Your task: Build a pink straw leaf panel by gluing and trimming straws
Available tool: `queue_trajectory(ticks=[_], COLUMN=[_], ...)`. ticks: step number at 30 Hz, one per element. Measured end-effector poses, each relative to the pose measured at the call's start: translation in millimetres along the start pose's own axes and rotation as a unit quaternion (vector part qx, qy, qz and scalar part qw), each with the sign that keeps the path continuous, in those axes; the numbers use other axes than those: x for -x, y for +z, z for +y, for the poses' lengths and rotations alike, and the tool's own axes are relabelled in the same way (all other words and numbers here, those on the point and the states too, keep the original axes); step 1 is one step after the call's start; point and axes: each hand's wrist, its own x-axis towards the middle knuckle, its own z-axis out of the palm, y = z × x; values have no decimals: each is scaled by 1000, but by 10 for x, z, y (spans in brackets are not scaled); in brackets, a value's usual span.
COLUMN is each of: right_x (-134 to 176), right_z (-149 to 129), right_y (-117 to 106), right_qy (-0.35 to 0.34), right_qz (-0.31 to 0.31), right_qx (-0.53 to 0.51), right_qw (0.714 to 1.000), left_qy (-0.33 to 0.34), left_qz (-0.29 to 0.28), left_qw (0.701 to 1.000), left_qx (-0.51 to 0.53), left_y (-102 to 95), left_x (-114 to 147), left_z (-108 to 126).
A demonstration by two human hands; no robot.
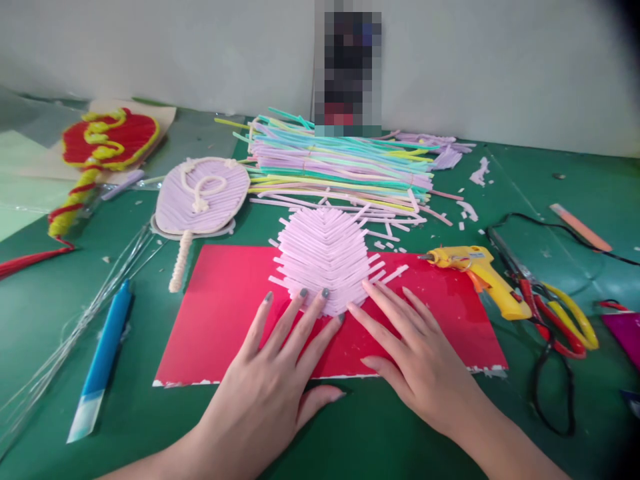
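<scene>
Small pale label on the side of a yellow glue gun (483, 265), with lettering too small to read. At center, lying across the far edge of a red sheet (200, 313), a lilac leaf-shaped panel (325, 257) made of strips in stacked Vs. V tips toward the wearer; long axis along the middle seam, running from near to far, with strip ends jutting unevenly at both sides. Left hand (270, 377) open, palm down, fingers spread: middle and ring fingertips on the panel's near left edge, index fingertip at the near tip, little finger over the red sheet, thumb held apart. Right hand (430, 367) also open and palm down, with index and middle fingertips at the near right edge, ring and little fingertips beside the jutting ends. Beyond, on the green desk (385, 443), a bundle of pastel stems (340, 160); to its left, a lilac fan (205, 200) with a coiled handle.
</scene>
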Motion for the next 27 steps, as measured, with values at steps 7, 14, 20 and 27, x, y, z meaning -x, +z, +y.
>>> queue_trajectory(ticks=[7, 14, 20, 27], right_x=[-38, -39, -38, -36], right_z=[-5, -5, -8, -28], right_y=[-21, -15, -12, 3], right_qy=[22, 26, 30, 76], right_qz=[10, 9, 9, 16], right_qx=[-7, -2, -9, -26], right_qw=[1000, 1000, 999, 997], left_qy=[2, 3, 0, 5], left_qz=[1, 0, -2, 2], left_qw=[1000, 1000, 1000, 1000], left_qx=[-4, -6, 3, -5], left_y=[-3, -1, 3, -4], left_x=[-1, 5, 2, -2], left_z=[-3, -2, 0, -2])
